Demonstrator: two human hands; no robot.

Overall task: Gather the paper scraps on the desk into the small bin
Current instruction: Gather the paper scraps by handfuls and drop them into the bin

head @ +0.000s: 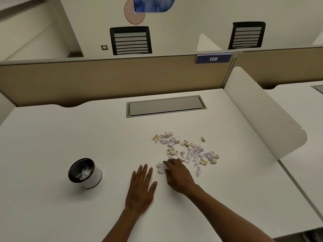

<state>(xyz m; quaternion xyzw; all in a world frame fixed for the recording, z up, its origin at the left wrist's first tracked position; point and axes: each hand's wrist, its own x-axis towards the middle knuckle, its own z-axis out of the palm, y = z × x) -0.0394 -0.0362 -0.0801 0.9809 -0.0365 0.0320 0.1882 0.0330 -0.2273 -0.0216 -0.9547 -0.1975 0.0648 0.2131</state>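
On the desk [52, 140], right of centre: crumpled white, lilac and tan scraps [187, 150], loosely scattered.
Bin [85, 173] at left holds white scraps; left hand [141, 189] lies flat, fingers straight; right hand [176, 175] curls over one white scrap [161, 167].

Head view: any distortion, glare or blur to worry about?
Head view: strong wide-angle bend, the partition and desk edges curve; light is dim, warm and even, with soft shadows under the hands and no glare; the paper scraps are slightly soft, and the right hand looks mildly blurred.
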